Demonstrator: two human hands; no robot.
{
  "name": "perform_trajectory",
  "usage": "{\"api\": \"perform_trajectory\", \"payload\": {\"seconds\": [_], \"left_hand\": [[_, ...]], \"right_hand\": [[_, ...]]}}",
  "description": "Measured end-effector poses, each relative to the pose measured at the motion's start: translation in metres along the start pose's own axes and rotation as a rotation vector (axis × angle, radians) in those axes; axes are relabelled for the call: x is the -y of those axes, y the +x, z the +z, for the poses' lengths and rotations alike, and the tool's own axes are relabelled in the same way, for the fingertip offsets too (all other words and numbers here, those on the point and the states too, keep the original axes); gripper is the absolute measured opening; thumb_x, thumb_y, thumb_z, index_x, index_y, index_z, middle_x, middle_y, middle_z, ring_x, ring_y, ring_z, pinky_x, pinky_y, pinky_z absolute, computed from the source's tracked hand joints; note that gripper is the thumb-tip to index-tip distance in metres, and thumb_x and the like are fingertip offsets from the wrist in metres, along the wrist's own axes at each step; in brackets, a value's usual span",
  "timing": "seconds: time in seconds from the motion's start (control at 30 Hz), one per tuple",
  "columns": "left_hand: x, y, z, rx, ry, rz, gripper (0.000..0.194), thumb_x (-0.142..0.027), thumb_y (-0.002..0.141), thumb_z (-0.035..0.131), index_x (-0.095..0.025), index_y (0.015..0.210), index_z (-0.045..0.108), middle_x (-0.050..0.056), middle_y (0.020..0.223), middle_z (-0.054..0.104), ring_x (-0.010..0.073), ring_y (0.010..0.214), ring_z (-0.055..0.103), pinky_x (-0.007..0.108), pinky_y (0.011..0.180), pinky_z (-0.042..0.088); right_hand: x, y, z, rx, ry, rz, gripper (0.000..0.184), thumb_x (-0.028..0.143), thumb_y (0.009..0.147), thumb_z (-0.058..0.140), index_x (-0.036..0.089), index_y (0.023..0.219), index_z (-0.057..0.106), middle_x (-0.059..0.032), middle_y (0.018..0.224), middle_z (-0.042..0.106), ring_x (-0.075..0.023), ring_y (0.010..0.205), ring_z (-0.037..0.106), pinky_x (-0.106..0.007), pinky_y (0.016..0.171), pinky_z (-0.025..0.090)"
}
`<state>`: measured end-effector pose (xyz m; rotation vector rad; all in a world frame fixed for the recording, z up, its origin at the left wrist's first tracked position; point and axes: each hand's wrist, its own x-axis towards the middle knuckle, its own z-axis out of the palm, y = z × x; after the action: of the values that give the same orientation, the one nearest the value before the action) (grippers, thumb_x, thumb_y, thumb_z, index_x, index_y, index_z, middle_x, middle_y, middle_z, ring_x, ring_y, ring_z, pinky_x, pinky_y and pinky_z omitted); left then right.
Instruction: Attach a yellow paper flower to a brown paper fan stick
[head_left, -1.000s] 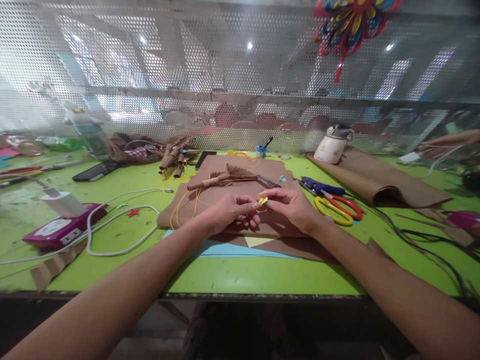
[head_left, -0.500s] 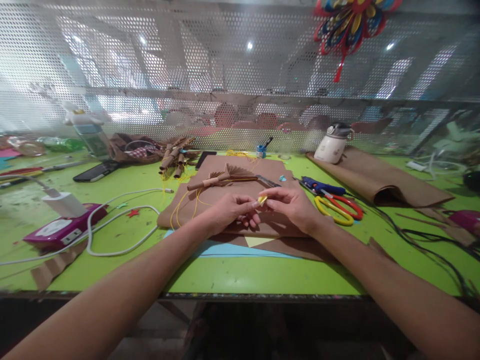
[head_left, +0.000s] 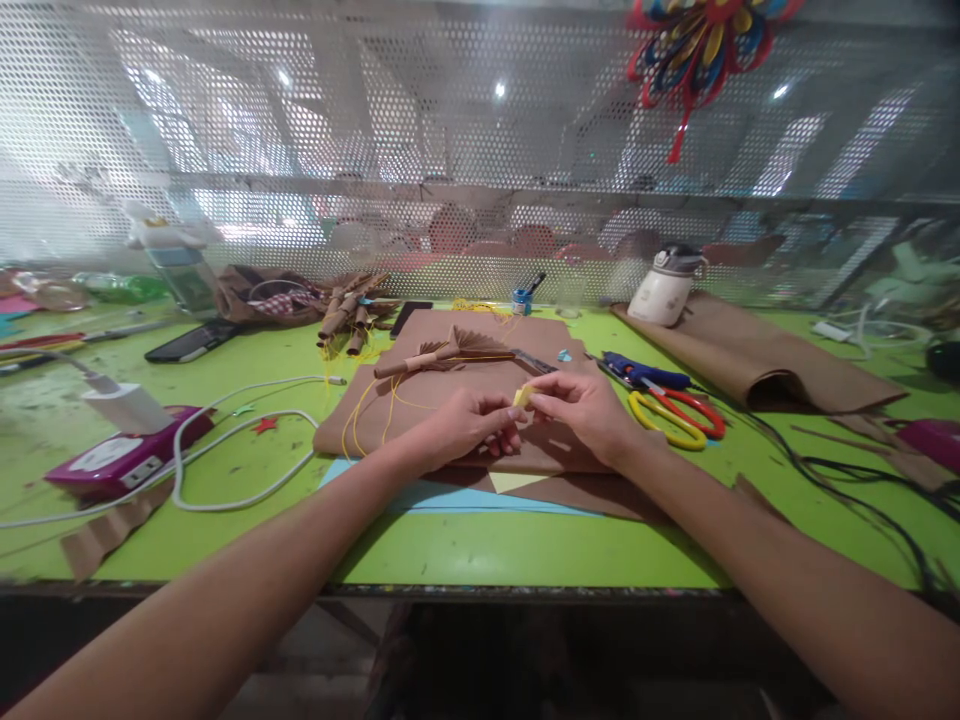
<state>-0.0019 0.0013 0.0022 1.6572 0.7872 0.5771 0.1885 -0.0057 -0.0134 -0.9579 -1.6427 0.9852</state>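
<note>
Between my two hands is a small folded piece of yellow paper [head_left: 522, 396]. My left hand [head_left: 474, 424] pinches it with thumb and forefinger from the left, the other fingers curled below. From the right, my right hand [head_left: 581, 408] grips its other side in a pinch. Both hands are above stacked brown paper [head_left: 442, 445]. Just behind them lies a rolled brown paper piece with a pleated fan end [head_left: 442, 352], with yellow string [head_left: 360, 410] trailing from it. A pale yellow sheet corner [head_left: 517, 483] and blue paper [head_left: 465, 497] stick out below the brown paper.
Right of my hands lie yellow-and-red scissors [head_left: 679, 420] and a blue glue gun [head_left: 645, 372]. A white bottle [head_left: 664, 290] stands on folded brown paper [head_left: 765, 360]. At left are a purple power strip [head_left: 90, 475], a white cable [head_left: 184, 440], a phone [head_left: 193, 341] and brown paper rolls [head_left: 349, 310].
The yellow paper has turned between my fingertips and now stands more upright. My hands have barely moved.
</note>
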Motion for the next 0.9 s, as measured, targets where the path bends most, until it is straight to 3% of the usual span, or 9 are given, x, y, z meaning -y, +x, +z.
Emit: {"api": "perform_trajectory", "payload": {"seconds": [0.5,0.73,0.9], "left_hand": [[-0.009,0.001,0.004,-0.054,-0.062,-0.027,0.028,-0.037,0.081,0.054,-0.01,0.081,0.058,0.01,0.074,0.069,0.0105,0.057,0.06,0.021,0.053,0.046],[0.0,0.002,-0.004,0.032,-0.228,-0.026,0.023,-0.034,0.081,0.055,-0.012,0.08,0.055,0.01,0.074,0.069,0.0113,0.058,0.062,0.019,0.052,0.046],[0.003,0.001,-0.009,0.132,-0.32,-0.089,0.022,-0.033,0.076,0.062,-0.012,0.079,0.055,0.01,0.071,0.069,0.0092,0.051,0.058,0.019,0.049,0.044]], "right_hand": [[0.002,-0.001,0.005,-0.024,0.057,0.068,0.04,0.026,0.07,0.064,0.015,0.108,0.056,0.0018,0.064,0.058,-0.0107,0.055,0.053,-0.024,0.054,0.044],[0.014,-0.006,-0.003,0.143,0.061,0.023,0.039,0.017,0.072,0.06,0.017,0.111,0.057,-0.0024,0.079,0.065,-0.0133,0.068,0.059,-0.028,0.067,0.048],[0.016,-0.008,-0.008,0.227,-0.175,-0.089,0.025,0.017,0.072,0.06,0.019,0.096,0.067,-0.0053,0.094,0.067,-0.0192,0.087,0.061,-0.032,0.078,0.048]]}}
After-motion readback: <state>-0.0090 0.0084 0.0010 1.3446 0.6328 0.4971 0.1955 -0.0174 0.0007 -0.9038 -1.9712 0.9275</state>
